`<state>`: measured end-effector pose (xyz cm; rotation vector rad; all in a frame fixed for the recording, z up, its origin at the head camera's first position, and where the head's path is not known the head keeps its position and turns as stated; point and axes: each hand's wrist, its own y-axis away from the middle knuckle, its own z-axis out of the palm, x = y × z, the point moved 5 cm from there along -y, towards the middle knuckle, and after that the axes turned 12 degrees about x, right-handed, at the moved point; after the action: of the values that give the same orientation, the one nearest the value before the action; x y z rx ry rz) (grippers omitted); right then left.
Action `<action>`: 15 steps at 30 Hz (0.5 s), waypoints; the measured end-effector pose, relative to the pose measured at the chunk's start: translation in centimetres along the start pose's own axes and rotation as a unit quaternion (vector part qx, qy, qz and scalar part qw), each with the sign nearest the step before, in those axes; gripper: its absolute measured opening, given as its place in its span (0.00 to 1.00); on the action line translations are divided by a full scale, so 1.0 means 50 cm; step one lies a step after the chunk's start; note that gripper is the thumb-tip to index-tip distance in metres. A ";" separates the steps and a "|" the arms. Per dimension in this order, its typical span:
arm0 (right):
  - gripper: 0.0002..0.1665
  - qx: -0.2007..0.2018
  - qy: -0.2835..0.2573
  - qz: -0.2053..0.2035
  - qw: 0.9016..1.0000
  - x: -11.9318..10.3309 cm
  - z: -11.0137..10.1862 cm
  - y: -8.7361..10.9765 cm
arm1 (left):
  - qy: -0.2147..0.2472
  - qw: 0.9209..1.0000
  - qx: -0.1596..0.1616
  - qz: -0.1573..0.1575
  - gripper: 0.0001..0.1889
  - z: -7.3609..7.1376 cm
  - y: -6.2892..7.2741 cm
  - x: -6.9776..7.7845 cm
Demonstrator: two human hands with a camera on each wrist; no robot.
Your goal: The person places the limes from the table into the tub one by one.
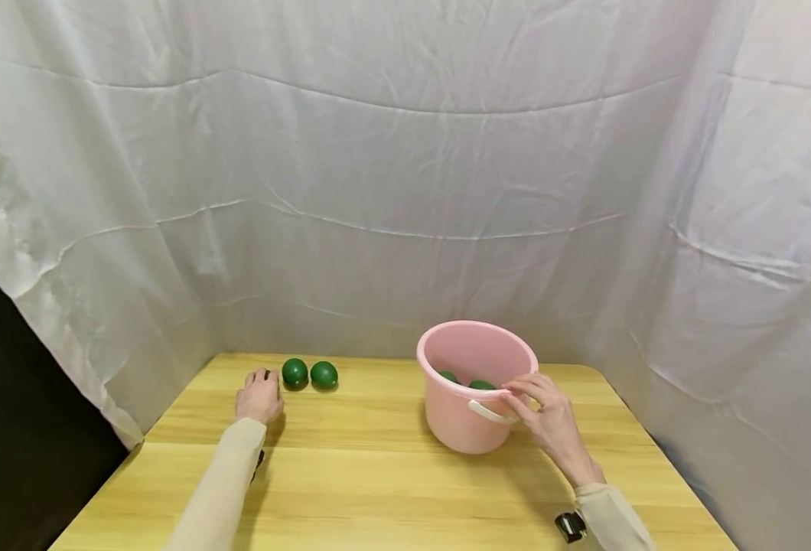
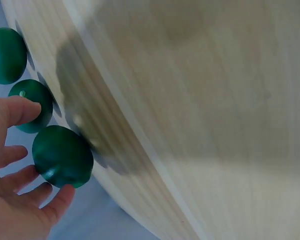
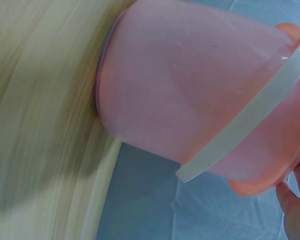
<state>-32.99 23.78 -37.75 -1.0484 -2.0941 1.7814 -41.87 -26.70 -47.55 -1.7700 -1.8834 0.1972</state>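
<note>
At the table's far left, my left hand reaches around a smooth, dark green lime. Its fingertips touch the lime's side in the left wrist view, while the thumb stands apart, overlapping a second lime. A third lime lies beyond that one. My right hand pinches the rim of an upright pink bucket, thumb outside and fingers over the edge. Inside the bucket, green limes show partly above the near rim. The bucket's white handle hangs down on the near side.
A light wooden table bears everything. Pale cloth hangs behind it and along both sides. Something black shows beyond the cloth at the left.
</note>
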 end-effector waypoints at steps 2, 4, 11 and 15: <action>0.13 -0.002 0.000 0.001 1.000 -0.001 0.002 0.000 | 0.005 1.000 0.001 -0.005 0.29 -0.004 0.001 -0.005; 0.13 -0.003 -0.003 0.001 1.000 -0.002 0.003 0.001 | 0.007 1.000 -0.002 -0.008 0.30 -0.004 0.005 -0.010; 0.13 -0.001 -0.011 -0.002 1.000 0.001 0.001 0.001 | 0.020 1.000 -0.013 -0.014 0.30 -0.002 0.005 -0.014; 0.14 0.005 -0.006 0.001 1.000 0.006 -0.004 -0.002 | 0.030 0.999 -0.023 -0.010 0.24 -0.005 -0.007 0.001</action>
<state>-33.12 24.12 -37.67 -1.0403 -2.0897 1.8019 -42.07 -26.75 -47.17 -1.7668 -1.8763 0.0925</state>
